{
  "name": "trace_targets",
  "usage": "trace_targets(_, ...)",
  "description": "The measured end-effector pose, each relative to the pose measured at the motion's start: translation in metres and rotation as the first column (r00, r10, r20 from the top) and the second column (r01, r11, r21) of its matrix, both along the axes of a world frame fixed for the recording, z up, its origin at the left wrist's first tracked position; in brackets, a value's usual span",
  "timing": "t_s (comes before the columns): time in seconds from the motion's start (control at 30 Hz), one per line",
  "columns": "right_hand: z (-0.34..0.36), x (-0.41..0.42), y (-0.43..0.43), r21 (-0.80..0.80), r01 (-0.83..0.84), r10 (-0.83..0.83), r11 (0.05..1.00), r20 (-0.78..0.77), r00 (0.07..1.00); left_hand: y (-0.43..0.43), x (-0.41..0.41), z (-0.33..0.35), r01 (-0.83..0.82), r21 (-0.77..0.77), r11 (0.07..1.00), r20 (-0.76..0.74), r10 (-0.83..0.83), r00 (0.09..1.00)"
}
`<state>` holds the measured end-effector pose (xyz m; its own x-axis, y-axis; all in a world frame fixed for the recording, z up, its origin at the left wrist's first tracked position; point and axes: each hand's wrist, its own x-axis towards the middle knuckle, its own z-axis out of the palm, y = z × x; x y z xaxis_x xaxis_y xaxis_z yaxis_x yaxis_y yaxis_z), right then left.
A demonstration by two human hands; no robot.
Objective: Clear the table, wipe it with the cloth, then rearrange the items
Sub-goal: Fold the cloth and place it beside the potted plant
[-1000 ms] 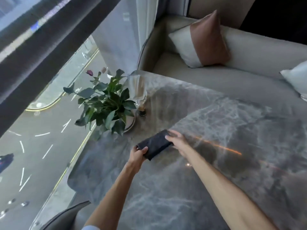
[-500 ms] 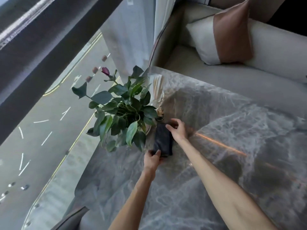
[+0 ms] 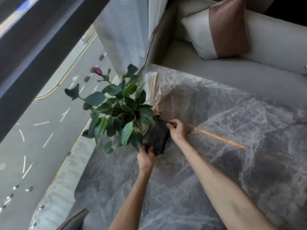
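A dark folded cloth (image 3: 157,138) lies on the grey marble table (image 3: 216,163), right beside the potted plant (image 3: 116,113). My left hand (image 3: 147,156) pinches the cloth's near end. My right hand (image 3: 177,130) pinches its far right corner. A clear glass holder with pale sticks (image 3: 152,87) stands behind the plant, and a small glass with a beige ornament (image 3: 157,111) sits just beyond the cloth's far end.
A beige sofa (image 3: 216,67) with a white and brown cushion (image 3: 219,32) runs along the far side of the table. A large window on the left looks down on a street. A chair back (image 3: 74,219) shows at the near left.
The cloth has turned from lying crosswise to pointing away from me and has moved left, up against the plant. Both hands kept hold of it.
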<state>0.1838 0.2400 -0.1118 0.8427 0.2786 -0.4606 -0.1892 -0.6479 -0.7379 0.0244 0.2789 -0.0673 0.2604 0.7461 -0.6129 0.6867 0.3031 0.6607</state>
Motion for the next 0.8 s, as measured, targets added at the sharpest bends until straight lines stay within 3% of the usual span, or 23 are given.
trace_targets(0.4,-0.008,0.002,-0.009,0.067,-0.052,0.056,0.996,-0.050,0.997,-0.016,0.007,-0.001,0.238,0.144,0.961,-0.157,-0.215,0.964)
trace_targets(0.53,-0.017,0.001,-0.019,0.087,-0.122,0.131,0.989,-0.108,0.985,-0.022,0.005,-0.004,0.401,0.229,0.887,-0.301,-0.328,0.895)
trace_targets(0.67,0.017,-0.012,-0.043,0.136,-0.131,0.155,0.982,-0.189,0.970,-0.030,0.004,0.002,0.542,0.240,0.805,-0.416,-0.419,0.807)
trace_targets(0.8,0.049,-0.029,-0.107,0.069,-0.242,0.249,0.968,-0.131,0.959,-0.055,0.009,0.017,0.689,0.259,0.677,-0.489,-0.523,0.698)
